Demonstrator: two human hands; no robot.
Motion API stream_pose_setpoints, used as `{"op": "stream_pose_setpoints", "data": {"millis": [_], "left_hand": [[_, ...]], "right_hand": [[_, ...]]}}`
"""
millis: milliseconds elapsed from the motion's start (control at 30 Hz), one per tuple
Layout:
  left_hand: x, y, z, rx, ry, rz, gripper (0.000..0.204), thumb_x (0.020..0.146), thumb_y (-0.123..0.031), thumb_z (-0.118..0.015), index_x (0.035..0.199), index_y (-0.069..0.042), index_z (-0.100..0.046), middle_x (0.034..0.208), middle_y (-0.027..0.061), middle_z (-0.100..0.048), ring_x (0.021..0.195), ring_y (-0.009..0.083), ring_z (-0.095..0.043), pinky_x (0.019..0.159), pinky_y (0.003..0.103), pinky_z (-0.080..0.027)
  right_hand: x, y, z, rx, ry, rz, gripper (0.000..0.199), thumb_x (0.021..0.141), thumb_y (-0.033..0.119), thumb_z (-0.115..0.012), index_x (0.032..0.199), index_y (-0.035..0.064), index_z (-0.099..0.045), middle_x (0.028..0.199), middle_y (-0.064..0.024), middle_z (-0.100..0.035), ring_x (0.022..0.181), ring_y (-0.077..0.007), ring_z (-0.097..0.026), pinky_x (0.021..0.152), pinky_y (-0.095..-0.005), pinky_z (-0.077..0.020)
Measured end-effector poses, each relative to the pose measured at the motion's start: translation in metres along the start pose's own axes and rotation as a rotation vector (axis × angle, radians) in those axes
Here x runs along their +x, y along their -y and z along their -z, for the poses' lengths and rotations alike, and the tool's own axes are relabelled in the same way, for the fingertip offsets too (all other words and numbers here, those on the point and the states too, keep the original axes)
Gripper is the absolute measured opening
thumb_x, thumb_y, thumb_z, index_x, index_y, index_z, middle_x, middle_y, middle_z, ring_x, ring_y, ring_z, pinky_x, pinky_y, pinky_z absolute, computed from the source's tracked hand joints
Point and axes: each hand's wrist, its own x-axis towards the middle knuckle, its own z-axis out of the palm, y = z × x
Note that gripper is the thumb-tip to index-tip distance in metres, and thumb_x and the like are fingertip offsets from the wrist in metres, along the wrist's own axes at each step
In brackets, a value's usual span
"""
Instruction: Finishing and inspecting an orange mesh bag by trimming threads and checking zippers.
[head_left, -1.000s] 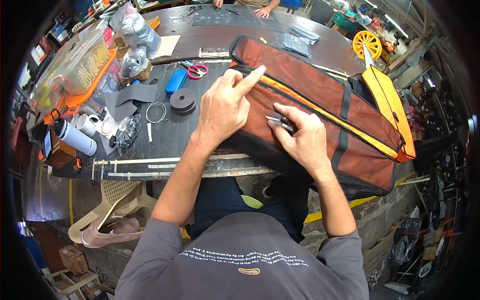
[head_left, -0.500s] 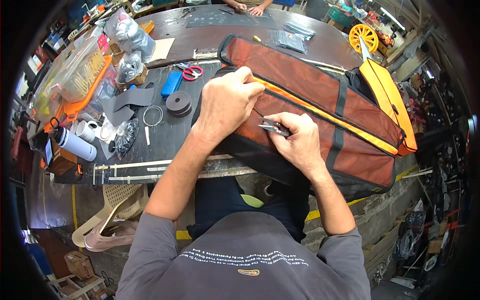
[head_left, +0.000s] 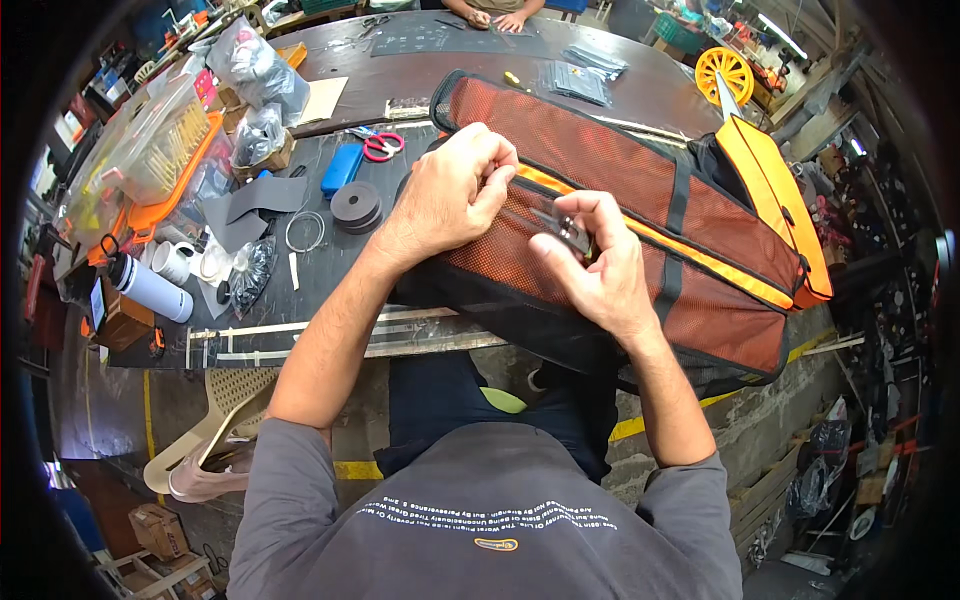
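Observation:
A long bag of red-orange mesh with black edging and an orange strip down its middle lies slantwise over the dark table. At the strip's left end, my left hand is closed in a pinch. What its fingertips hold is too small to make out. My right hand grips small thread snips over the mesh, just below the strip. The snips' blades are blurred and point up and left toward my left hand.
Left of the bag lie pink-handled scissors, a blue case, a roll of dark tape and a wire ring. Farther left stand a white bottle and a clear bin. Across the table are another person's hands.
My right hand has lifted the snips up and right, turning them. My left hand has shifted slightly left and rolled, still pinched. The bag's near edge has shifted a little.

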Motion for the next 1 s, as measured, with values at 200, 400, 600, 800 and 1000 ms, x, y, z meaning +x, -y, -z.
{"op": "stream_pose_setpoints", "data": {"millis": [200, 400, 600, 800, 1000], "left_hand": [[0.001, 0.010, 0.004, -0.005, -0.052, -0.063, 0.004, 0.104, -0.001, -0.067, 0.107, 0.001, -0.067, 0.093, 0.0064, -0.060, 0.076, 0.0132, -0.059, 0.068, 0.029, -0.050], [0.000, 0.008, 0.000, -0.026, -0.081, -0.041, 0.005, 0.105, -0.001, -0.068, 0.108, 0.002, -0.067, 0.095, 0.0079, -0.061, 0.077, 0.0153, -0.060, 0.069, 0.031, -0.052], [-0.002, 0.008, 0.002, -0.035, -0.073, 0.010, 0.007, 0.103, -0.005, -0.071, 0.107, -0.001, -0.068, 0.098, 0.0133, -0.066, 0.083, 0.0264, -0.070, 0.075, 0.038, -0.058], [-0.001, 0.008, 0.000, -0.052, -0.078, 0.011, 0.008, 0.103, -0.006, -0.072, 0.107, -0.001, -0.067, 0.099, 0.0132, -0.066, 0.082, 0.0264, -0.070, 0.074, 0.038, -0.059], [-0.001, 0.009, -0.002, -0.051, -0.099, -0.021, 0.004, 0.104, 0.000, -0.068, 0.108, 0.001, -0.068, 0.094, 0.0066, -0.061, 0.077, 0.0132, -0.060, 0.069, 0.029, -0.051]], "right_hand": [[0.033, 0.008, 0.004, -0.216, -0.143, 0.184, 0.023, 0.093, 0.020, -0.088, 0.105, 0.0032, -0.077, 0.084, -0.0128, -0.078, 0.068, -0.0247, -0.074, 0.065, -0.0369, -0.0579], [0.053, 0.010, -0.005, -0.249, -0.086, 0.111, 0.022, 0.091, 0.024, -0.089, 0.098, 0.0057, -0.081, 0.085, -0.0129, -0.080, 0.071, -0.0289, -0.078, 0.068, -0.0402, -0.0603], [0.050, 0.008, -0.008, -0.262, -0.043, 0.070, 0.023, 0.090, 0.027, -0.089, 0.100, 0.0073, -0.082, 0.083, -0.0133, -0.080, 0.074, -0.0303, -0.080, 0.069, -0.0414, -0.0616], [0.051, 0.008, -0.009, -0.280, -0.047, 0.112, 0.024, 0.089, 0.029, -0.090, 0.100, 0.0087, -0.083, 0.082, -0.0118, -0.080, 0.073, -0.0297, -0.079, 0.069, -0.0417, -0.0613], [0.053, 0.007, -0.010, -0.305, -0.037, 0.101, 0.023, 0.090, 0.028, -0.090, 0.100, 0.0093, -0.083, 0.084, -0.0114, -0.080, 0.074, -0.0291, -0.079, 0.069, -0.0409, -0.0611]]}}
